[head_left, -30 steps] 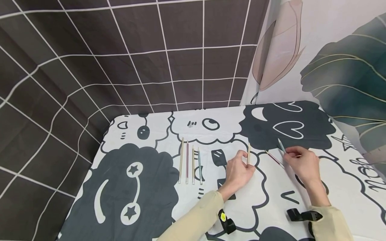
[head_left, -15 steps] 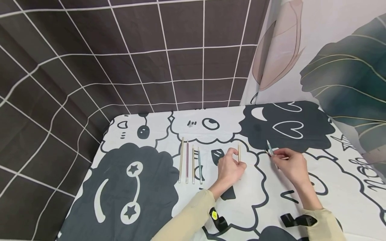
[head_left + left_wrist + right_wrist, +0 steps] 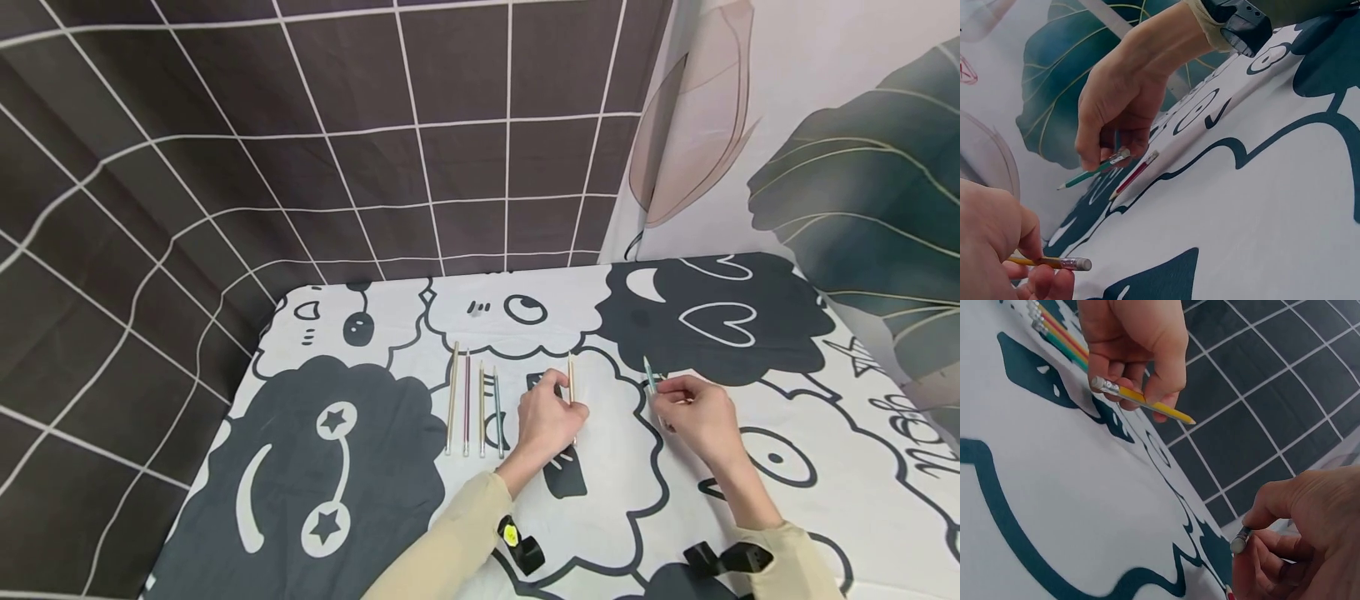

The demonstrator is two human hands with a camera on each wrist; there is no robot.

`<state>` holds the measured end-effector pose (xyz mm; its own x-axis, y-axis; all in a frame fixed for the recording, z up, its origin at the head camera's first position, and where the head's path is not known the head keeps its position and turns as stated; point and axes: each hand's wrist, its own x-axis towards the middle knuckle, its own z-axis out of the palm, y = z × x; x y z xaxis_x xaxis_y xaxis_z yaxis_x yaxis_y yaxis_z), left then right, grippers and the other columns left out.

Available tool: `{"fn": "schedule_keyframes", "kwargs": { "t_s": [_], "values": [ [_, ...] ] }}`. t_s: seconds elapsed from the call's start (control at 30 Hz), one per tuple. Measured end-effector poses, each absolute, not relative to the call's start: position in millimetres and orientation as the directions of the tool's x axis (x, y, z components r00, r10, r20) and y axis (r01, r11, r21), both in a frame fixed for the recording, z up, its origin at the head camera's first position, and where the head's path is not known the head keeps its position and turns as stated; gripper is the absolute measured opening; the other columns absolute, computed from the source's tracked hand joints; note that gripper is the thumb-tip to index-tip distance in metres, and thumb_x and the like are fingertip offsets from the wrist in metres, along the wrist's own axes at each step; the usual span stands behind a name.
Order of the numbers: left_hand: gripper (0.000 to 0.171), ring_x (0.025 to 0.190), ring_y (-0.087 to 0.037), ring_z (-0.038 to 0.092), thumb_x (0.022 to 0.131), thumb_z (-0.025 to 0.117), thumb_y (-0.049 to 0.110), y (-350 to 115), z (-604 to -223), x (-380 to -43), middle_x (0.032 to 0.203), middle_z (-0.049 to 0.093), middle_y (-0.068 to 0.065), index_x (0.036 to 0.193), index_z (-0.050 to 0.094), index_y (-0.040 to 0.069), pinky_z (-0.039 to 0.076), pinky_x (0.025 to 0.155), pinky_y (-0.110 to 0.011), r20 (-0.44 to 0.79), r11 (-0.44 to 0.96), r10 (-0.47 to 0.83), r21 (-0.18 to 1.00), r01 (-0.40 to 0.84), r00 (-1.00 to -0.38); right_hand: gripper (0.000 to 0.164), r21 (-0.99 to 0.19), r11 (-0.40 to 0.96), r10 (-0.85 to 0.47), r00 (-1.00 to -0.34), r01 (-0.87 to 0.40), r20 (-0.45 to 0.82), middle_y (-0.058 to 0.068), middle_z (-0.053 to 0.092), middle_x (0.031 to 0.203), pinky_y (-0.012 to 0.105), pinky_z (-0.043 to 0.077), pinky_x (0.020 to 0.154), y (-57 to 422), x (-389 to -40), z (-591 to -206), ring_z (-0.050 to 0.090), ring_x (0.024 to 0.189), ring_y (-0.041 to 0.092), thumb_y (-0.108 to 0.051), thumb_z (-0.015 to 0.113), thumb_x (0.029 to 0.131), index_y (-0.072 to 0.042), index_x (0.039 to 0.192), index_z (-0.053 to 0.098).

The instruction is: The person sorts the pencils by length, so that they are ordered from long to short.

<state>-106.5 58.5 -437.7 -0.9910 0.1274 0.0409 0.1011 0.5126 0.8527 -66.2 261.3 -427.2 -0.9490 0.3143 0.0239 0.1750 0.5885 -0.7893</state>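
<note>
My left hand (image 3: 546, 421) pinches a yellow pencil (image 3: 572, 379) between thumb and fingers, its point facing away from me. In the left wrist view the white eraser end of that yellow pencil (image 3: 1063, 263) sticks out past the fingertips. To the right, my right hand (image 3: 697, 417) pinches a green pencil (image 3: 649, 375), tilted and point forward. A red pencil (image 3: 1135, 175) lies on the cloth close by the right hand, which mostly hides it in the head view. Left of my left hand, several pencils lie side by side, among them a red one (image 3: 467, 404) and a green one (image 3: 498, 417).
A black-and-white cartoon cloth (image 3: 607, 483) covers the table. A dark gridded curtain (image 3: 465, 167) hangs behind its far edge and along the left. A leaf-printed curtain (image 3: 862, 183) hangs at the right. Both sleeves carry black wrist cameras.
Both hands have moved left with their pencils, the left one toward the row. The right hand now covers most of the loose red pencil. The pencils in the row have not moved.
</note>
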Motion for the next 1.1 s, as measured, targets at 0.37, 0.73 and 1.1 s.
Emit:
{"fn": "schedule_keyframes", "kwargs": {
  "t_s": [0.37, 0.73, 1.1],
  "values": [
    [0.026, 0.057, -0.007, 0.057, 0.069, 0.071, 0.007, 38.5, -440.0, -109.2, 0.061, 0.062, 0.010, 0.093, 0.065, 0.013, 0.044, 0.058, -0.029, 0.029, 0.554, 0.088, 0.829, 0.073, -0.996, 0.018, -0.824, 0.540, 0.262, -0.965, 0.173, -0.031, 0.008, 0.063, 0.075, 0.025, 0.047, 0.051, 241.2, -68.3, -426.0, 0.060, 0.056, 0.016, -0.001, 0.062, 0.083, 0.008, 0.099, 0.065],
    [0.027, 0.050, -0.009, 0.052, 0.070, 0.071, 0.005, 24.1, -437.2, -110.4, 0.055, 0.057, 0.007, 0.095, 0.063, 0.011, 0.041, 0.051, -0.028, -0.020, 0.572, 0.086, 0.820, 0.033, -0.996, 0.017, -0.835, 0.535, 0.218, -0.976, 0.127, -0.009, 0.007, 0.062, 0.074, 0.025, 0.050, 0.050, 221.9, -71.0, -429.3, 0.060, 0.053, 0.014, 0.001, 0.060, 0.082, 0.007, 0.096, 0.067],
    [0.028, 0.048, -0.014, 0.047, 0.070, 0.072, 0.008, 9.0, -435.3, -112.7, 0.050, 0.048, 0.004, 0.097, 0.062, 0.008, 0.035, 0.048, -0.028, -0.024, 0.630, 0.087, 0.776, 0.037, -0.996, 0.017, -0.843, 0.522, 0.187, -0.982, 0.131, -0.037, 0.007, 0.063, 0.074, 0.025, 0.048, 0.049, 195.6, -75.6, -429.0, 0.060, 0.053, 0.015, 0.002, 0.061, 0.079, 0.007, 0.095, 0.066]
  ]
}}
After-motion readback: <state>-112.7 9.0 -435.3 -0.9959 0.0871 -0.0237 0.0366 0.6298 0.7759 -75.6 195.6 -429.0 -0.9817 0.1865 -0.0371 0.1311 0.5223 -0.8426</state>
